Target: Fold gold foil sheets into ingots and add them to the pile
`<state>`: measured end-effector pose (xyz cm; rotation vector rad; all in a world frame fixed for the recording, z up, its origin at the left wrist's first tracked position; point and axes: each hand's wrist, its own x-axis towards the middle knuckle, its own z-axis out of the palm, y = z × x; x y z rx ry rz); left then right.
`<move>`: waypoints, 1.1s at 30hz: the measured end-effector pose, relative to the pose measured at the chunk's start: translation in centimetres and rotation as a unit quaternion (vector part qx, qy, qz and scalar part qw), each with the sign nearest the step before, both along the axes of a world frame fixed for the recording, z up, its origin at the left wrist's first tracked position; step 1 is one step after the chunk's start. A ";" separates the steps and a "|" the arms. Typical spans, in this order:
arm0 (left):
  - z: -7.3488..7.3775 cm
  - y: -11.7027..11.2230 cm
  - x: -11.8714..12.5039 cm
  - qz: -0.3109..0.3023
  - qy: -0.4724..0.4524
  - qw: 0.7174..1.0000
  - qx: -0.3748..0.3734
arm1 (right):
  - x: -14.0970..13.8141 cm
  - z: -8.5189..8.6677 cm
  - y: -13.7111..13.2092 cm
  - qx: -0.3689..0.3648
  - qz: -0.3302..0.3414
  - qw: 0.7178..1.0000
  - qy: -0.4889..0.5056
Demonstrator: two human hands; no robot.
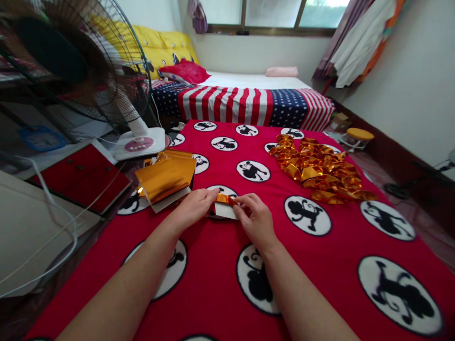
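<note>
Between my two hands is a small piece of gold foil paper (224, 199), narrow and folded, just above the red cloth. My left hand (199, 203) pinches its left end, and the fingers of my right hand (254, 215) are closed on its right end. A white patch shows right below the foil; whether it is paper or the cloth's print I cannot tell. Close to my left hand lies a stack of flat gold foil sheets (165, 177) with white edges. Off to the right is a heap of folded gold foil pieces (313, 166).
The red cloth (213, 265) with black figures in white circles covers the surface in front of me. A standing fan (140, 142) is at the left, near a dark red panel (81, 175) and a white cable (53, 203). Beyond are a bed (241, 102) and a stool (359, 134).
</note>
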<state>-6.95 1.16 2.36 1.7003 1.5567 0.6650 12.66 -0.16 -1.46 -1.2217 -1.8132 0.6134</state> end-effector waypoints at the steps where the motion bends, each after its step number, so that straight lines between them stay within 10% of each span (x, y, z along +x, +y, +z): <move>1: 0.1 0.0 -0.2 -0.002 0.039 0.998 0.041 | 0.0 0.0 0.0 0.001 0.000 1.000 -0.010; 8: 0.5 -2.6 -0.6 0.053 0.108 0.951 0.283 | -0.1 0.0 0.2 0.012 0.012 0.996 -0.090; 19: -2.5 -4.6 0.5 -0.054 0.091 0.956 0.275 | 0.8 0.4 0.6 -0.033 0.050 0.989 -0.134; 33: -2.7 -5.2 1.9 -0.087 0.270 0.906 0.313 | 2.1 0.7 1.5 -0.063 0.123 0.986 -0.097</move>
